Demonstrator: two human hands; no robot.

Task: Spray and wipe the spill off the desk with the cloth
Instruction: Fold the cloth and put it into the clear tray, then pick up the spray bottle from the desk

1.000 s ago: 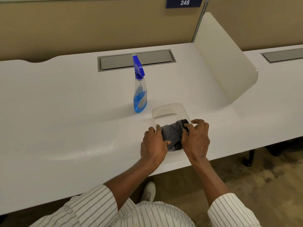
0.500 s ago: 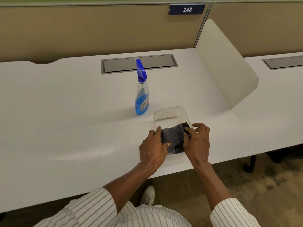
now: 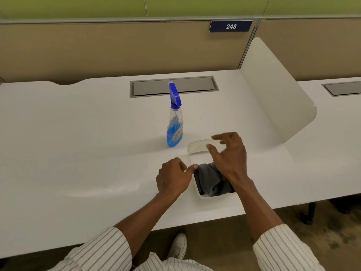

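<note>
A grey cloth [image 3: 210, 181] lies crumpled in the near end of a translucent plastic container [image 3: 196, 146] on the white desk [image 3: 78, 143]. My right hand [image 3: 229, 153] hovers over the container's far half with fingers spread, holding nothing, and its wrist covers part of the cloth. My left hand [image 3: 173, 177] rests on the desk just left of the container, fingers curled, with the thumb tip at the rim beside the cloth. A clear spray bottle [image 3: 174, 124] with blue liquid and a blue trigger head stands upright behind and to the left of the container. A faint glossy patch [image 3: 109, 189] shows on the desk at the left.
A cream divider panel [image 3: 273, 90] stands on the right. A grey cable hatch [image 3: 173, 87] is set in the desk behind the bottle. A tan partition with plate 248 [image 3: 231, 26] backs the desk. My shoe [image 3: 178, 245] shows below the front edge.
Both hands have let go of the cloth. My right hand rose and moved forward over the container with fingers spread. My left hand drew back to the container's left side.
</note>
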